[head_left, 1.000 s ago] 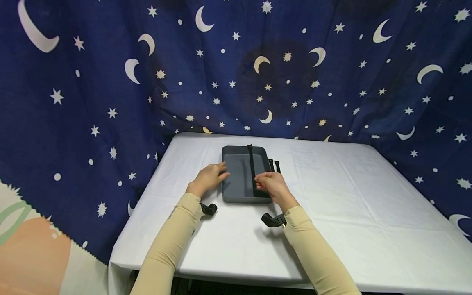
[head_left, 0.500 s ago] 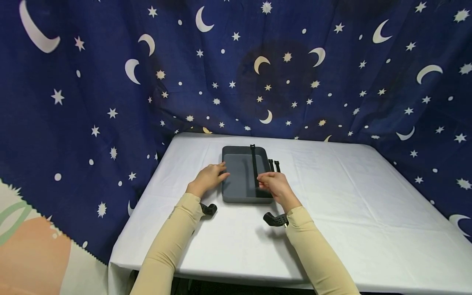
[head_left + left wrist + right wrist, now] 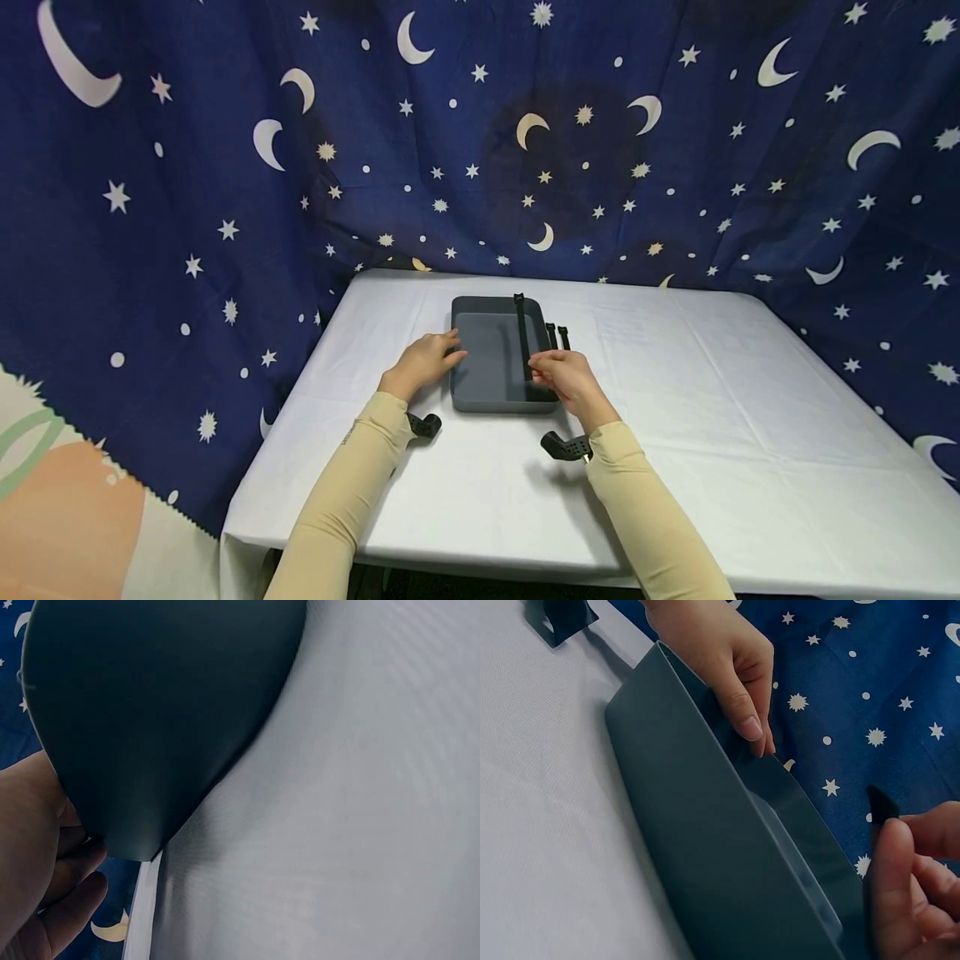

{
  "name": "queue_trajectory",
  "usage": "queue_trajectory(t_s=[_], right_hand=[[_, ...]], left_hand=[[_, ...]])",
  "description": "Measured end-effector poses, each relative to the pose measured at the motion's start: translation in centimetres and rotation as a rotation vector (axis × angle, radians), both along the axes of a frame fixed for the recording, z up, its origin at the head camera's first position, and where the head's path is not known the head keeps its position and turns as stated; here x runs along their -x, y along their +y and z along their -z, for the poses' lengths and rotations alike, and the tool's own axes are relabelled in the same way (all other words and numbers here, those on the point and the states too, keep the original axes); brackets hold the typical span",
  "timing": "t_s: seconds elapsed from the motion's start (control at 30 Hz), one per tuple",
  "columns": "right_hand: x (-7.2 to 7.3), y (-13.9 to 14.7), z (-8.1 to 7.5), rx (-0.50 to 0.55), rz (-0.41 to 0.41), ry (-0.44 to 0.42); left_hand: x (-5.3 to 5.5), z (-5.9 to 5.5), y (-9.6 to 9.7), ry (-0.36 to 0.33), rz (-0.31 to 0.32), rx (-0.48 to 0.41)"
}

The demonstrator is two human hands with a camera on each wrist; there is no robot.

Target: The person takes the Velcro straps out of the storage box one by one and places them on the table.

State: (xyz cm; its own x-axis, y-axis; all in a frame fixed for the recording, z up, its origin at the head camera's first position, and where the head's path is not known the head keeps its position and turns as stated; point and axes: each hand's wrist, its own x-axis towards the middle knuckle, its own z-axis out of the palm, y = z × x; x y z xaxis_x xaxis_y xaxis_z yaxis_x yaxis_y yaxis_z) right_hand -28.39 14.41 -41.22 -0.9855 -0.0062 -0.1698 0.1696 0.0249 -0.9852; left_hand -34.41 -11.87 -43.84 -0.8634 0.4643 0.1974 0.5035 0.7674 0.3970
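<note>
A dark grey rectangular tray (image 3: 504, 407) sits on the white-covered table. My left hand (image 3: 425, 358) grips its left rim; in the right wrist view, thumb and fingers of that left hand (image 3: 724, 664) reach over the tray wall (image 3: 697, 810). My right hand (image 3: 567, 382) pinches a long black strap (image 3: 522, 321) between thumb and forefinger. The strap runs lengthwise over the tray's right part, its wider slotted end at the far rim. In the right wrist view a short tip of the strap (image 3: 883, 804) sticks up from the pinching fingertips.
Two more black straps (image 3: 552, 335) show just right of the tray, partly hidden by my right hand. A white cloth (image 3: 720, 417) covers the table, and a blue curtain with moons and stars (image 3: 480, 150) hangs behind it. Each wrist wears a black camera mount (image 3: 426, 426).
My right hand has shifted slightly to the right, and the black strap has moved with it toward the tray's right side. The left hand and tray stay where they were.
</note>
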Motion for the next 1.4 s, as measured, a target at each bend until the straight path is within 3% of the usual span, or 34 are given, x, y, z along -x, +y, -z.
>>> queue_trajectory(t_s=[0.5,1.4], right_hand=[[-0.2,0.9,0.0,0.033,-0.007,0.004],[-0.6,2.3,-0.2,0.027,0.014,-0.007]], left_hand=[[-0.1,0.1,0.0,0.034,0.014,0.007],[0.1,0.0,0.0,0.025,0.016,0.002]])
